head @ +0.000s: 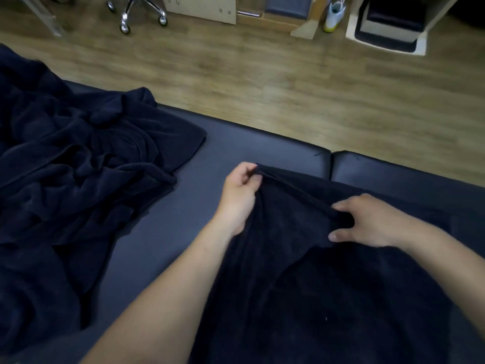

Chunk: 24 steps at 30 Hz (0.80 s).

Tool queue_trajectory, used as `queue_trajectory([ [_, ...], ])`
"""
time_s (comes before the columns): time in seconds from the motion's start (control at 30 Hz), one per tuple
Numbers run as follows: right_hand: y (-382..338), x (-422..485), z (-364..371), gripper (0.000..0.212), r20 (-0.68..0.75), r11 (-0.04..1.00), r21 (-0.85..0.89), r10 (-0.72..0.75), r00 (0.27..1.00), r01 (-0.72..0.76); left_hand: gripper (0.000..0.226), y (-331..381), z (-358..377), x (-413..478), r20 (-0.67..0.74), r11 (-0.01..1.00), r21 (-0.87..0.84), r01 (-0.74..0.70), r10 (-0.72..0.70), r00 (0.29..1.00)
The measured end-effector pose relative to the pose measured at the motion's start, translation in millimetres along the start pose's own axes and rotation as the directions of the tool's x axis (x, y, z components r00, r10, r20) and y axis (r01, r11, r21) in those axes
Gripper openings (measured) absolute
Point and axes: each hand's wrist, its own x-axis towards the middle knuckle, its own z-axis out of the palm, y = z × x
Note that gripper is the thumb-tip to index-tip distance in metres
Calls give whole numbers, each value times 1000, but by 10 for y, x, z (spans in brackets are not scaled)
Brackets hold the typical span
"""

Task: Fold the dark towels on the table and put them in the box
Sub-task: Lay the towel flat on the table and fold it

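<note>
Navy padding covers the bench, with a crumpled heap of towels at its left end. Toward the right, one towel runs lengthwise from the near edge to the far edge. I judge folding just begun: my left hand and right hand each pinch its far hem; next, draw it taut and square.

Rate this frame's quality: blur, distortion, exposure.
Head view: wide-angle distortion bows the far edge of the table; mild blur softens the left hand, right hand and chair base; dim light leaves the held towel and the towel pile near-black, folds barely readable.
</note>
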Motion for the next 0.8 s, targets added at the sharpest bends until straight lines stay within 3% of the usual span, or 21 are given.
queue_trajectory([
  [0.07,44,-94,-80,15,-72,986,-151,-84,994,73,28,-75,-64,184,-49,999,33,33,-31,998],
  [0.13,111,-223,-173,15,-114,993,-29,-115,987,113,26,-137,-85,300,-67,993,77,88,-83,994],
  [0.2,332,-359,-183,14,13,991,129,-41,999,39,24,-176,-84,367,-100,986,89,139,-130,986],
  [0.27,703,-492,-91,16,179,999,21,42,983,-46,28,-143,-62,362,-139,983,81,165,-153,978],
  [0.33,1170,-678,-82,13,186,989,-58,147,971,-139,28,-104,-41,361,-161,983,96,156,-139,977],
  [0.43,1750,-1015,-239,66,-49,963,152,231,972,-221,26,-97,1,363,-135,978,151,143,-123,983],
  [0.5,1998,-1130,-176,75,-128,926,284,295,947,-250,25,-101,13,353,-110,969,206,138,-117,987],
  [0.6,1960,-1125,93,60,33,908,317,278,960,-274,20,-106,6,338,-76,963,251,97,-80,994],
  [0.7,1926,-952,218,21,59,925,280,249,967,-255,20,-103,14,332,-88,958,271,95,-74,993],
  [0.8,1882,-916,221,17,229,931,181,272,935,-316,23,-126,25,368,-108,950,298,90,-60,992],
])
